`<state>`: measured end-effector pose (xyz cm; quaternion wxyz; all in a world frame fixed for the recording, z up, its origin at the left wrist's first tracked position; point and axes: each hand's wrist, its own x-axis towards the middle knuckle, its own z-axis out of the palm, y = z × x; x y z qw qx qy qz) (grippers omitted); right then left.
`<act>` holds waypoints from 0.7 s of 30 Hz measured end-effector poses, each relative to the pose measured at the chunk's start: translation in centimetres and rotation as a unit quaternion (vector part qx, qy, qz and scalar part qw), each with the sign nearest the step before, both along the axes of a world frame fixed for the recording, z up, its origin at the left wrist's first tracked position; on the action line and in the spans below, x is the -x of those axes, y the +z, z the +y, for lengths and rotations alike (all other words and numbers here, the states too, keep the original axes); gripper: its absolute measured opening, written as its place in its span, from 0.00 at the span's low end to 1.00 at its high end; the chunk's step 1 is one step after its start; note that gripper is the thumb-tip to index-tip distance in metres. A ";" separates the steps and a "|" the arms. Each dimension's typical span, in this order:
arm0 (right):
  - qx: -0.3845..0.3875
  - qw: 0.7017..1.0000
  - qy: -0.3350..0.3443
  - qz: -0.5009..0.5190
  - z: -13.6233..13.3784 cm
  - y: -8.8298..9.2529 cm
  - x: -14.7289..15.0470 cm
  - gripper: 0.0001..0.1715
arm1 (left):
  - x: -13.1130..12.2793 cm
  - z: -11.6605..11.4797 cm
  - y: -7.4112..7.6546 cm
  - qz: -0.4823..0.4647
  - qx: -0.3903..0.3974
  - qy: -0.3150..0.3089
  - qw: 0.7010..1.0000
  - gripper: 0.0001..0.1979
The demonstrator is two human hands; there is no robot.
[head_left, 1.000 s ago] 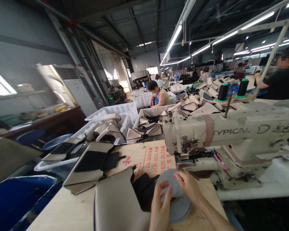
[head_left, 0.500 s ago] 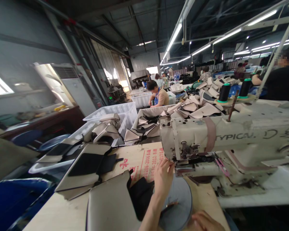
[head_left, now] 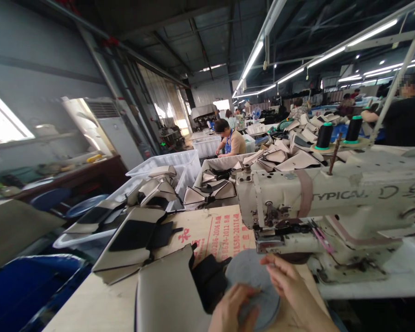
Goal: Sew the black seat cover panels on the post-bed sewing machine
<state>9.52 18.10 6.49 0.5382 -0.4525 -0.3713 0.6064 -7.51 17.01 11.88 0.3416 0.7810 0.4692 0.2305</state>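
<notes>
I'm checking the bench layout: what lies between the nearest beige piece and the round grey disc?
In the head view, a black flap lies between the beige piece and the grey disc; lower down, the left hand.

"How's the left hand (head_left: 231, 306)?"
"Low, fingers (head_left: 244, 291) curved toward the right hand (head_left: 281, 275); possibly pinching, though blur hides the tips."
"And that one?"
"Slightly higher, fingers bent inward, forearm (head_left: 313, 306) slanting."

At my two o'clock, the sewing machine (head_left: 361, 175) reads "TYPICAL", then a "D" and scrawl I can't make out. At twelve o'clock, red print (head_left: 224, 235) on my wooden surface (head_left: 86, 302) shows "和" and numbers ending "-2006", "-2012", "-2017".
</notes>
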 end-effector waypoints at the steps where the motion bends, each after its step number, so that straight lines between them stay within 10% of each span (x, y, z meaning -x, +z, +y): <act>1: -0.012 0.998 0.008 -0.053 -0.1 -0.6 0.3 0.22 | -0.7 0.6 1.0 -0.030 -0.036 0.050 0.998 0.11; 9: -0.112 0.958 0.001 -0.263 -1.2 -1.7 1.7 0.17 | -7.8 5.7 5.3 -0.366 0.047 0.044 0.928 0.13; 21: -0.108 0.953 -0.010 -0.283 0.9 1.3 2.0 0.15 | -6.9 6.9 5.2 -0.246 0.009 0.055 0.968 0.12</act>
